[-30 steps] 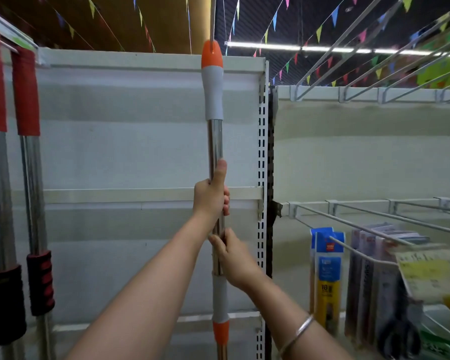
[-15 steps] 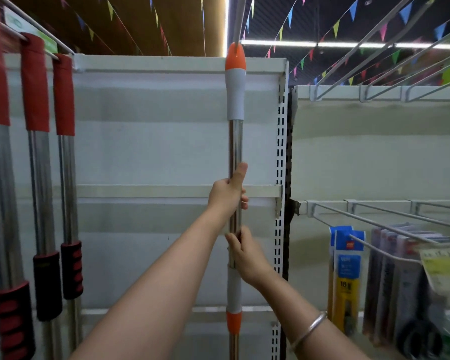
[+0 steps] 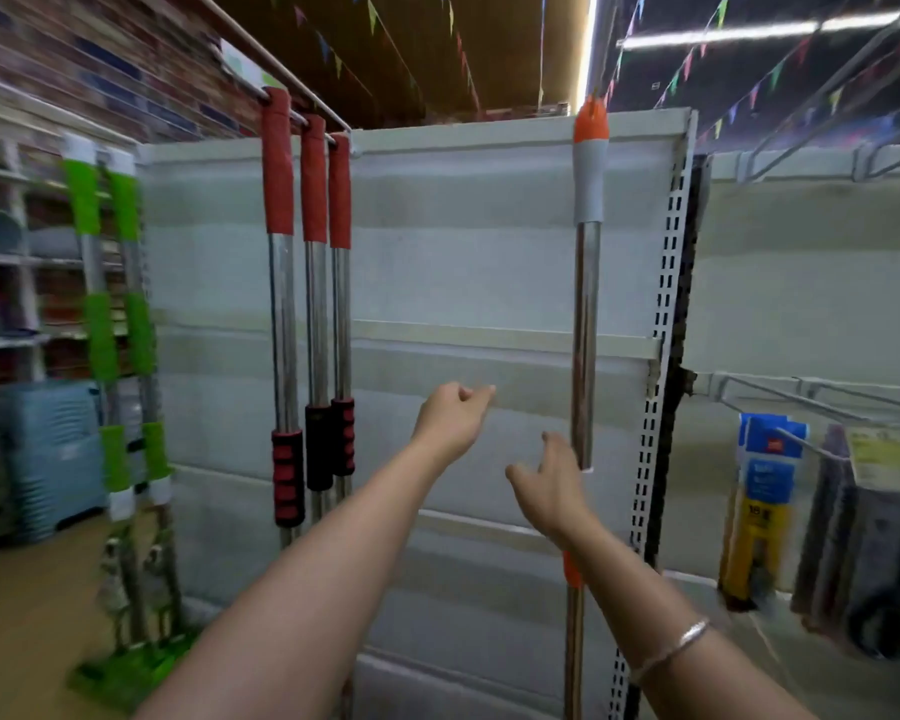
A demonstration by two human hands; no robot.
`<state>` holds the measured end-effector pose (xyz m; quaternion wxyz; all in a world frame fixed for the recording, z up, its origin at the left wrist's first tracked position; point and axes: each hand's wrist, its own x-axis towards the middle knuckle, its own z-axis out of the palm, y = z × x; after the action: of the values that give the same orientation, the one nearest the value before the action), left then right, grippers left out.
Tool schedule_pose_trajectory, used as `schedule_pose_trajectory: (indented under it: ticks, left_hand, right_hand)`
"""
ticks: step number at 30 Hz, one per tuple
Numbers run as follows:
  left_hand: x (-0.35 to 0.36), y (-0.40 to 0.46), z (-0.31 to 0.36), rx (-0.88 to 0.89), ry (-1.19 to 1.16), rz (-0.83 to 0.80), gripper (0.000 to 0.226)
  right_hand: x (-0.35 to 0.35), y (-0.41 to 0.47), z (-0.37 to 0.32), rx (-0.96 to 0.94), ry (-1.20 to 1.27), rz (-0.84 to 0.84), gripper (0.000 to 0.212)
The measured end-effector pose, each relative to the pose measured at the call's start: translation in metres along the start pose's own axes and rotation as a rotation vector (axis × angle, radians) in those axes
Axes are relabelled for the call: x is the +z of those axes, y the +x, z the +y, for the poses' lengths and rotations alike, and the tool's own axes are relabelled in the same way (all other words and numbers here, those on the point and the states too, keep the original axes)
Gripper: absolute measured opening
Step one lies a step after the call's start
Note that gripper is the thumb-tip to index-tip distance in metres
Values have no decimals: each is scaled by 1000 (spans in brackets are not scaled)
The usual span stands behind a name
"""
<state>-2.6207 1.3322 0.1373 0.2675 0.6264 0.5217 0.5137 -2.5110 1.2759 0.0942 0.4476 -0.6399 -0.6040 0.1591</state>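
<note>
A steel mop pole (image 3: 586,324) with an orange and grey top grip hangs upright against the white shelf back panel (image 3: 463,262). My left hand (image 3: 450,415) is off the pole, well to its left, with fingers loosely curled and nothing in them. My right hand (image 3: 549,485) is spread just left of the pole with its fingers at the shaft; the blur hides whether they touch it. A silver bangle sits on my right wrist.
Three red-gripped steel poles (image 3: 310,304) hang from a rail at the left. Green-gripped mops (image 3: 120,330) stand further left beside a blue plastic bin (image 3: 53,454). Wire hooks at the right carry blue and yellow packs (image 3: 765,491). A perforated upright (image 3: 663,324) runs beside the pole.
Both hands have let go of the orange-topped pole and drawn back to the left. The view has swung left, bringing the green mops and the blue bin into sight.
</note>
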Motion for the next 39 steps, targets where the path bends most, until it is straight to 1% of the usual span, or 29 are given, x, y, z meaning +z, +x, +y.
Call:
schedule_pose_trajectory:
  ticks: [3,5,7,9,11,13,16,18,21,24,25,26,27,29,30,32,33,34,36,37,39]
  left_hand:
    - [-43,-22,-20,-43,117,86,23]
    - [-73,-34,-29,-79,174,174,22]
    - [-104,-41,-34,-103,209,283,17]
    - [-135,-41,-38,-127,283,381,10]
    - [-161,-34,-43,-136,309,439,19]
    - [-181,-22,-50,-137,312,457,33]
    - [-198,-1,-57,-122,329,378,58]
    - [-203,15,-59,-118,288,308,71]
    - [-203,38,-60,-94,183,217,80]
    - [-194,56,-58,-53,152,176,81]
    - [-191,61,-57,-44,141,184,82]
    - [-187,65,-56,-32,131,199,81]
    - [-184,70,-56,-29,110,217,77]
    - [-179,77,-57,-14,22,226,51]
    - [-177,78,-57,-14,-41,218,39]
    - [-176,83,-57,-29,-161,209,28]
    - [-177,85,-57,-39,-203,202,31]
    - [-177,86,-56,-48,-231,188,43]
    - [-177,86,-56,-54,-269,147,63]
    - [-177,86,-57,-56,-278,139,64]
    - [-175,85,-58,-52,-296,137,58]
  right_hand:
    - [21,-27,-15,-56,27,-192,53]
    - [39,-42,-28,-67,66,-318,49]
    - [58,-51,-44,-72,130,-406,46]
    - [77,-55,-59,-94,164,-453,41]
    - [95,-51,-72,-135,190,-481,36]
    - [112,-41,-85,-155,227,-503,36]
    - [136,-16,-100,-126,282,-482,31]
    - [151,2,-108,-92,343,-461,28]
    - [169,20,-116,-87,382,-496,33]
    - [185,32,-119,-111,329,-550,38]
    - [189,37,-119,-123,319,-519,38]
    - [190,42,-119,-131,320,-454,38]
    - [193,49,-118,-128,336,-378,38]
    - [191,61,-118,-110,351,-309,46]
    - [191,67,-116,-97,372,-334,51]
    - [191,70,-116,-83,429,-450,57]
    - [193,70,-116,-75,447,-514,59]
    - [193,68,-118,-68,444,-557,62]
    - [198,68,-118,-70,431,-565,70]
    - [202,69,-117,-69,438,-558,76]
    - [205,70,-117,-63,447,-564,84]
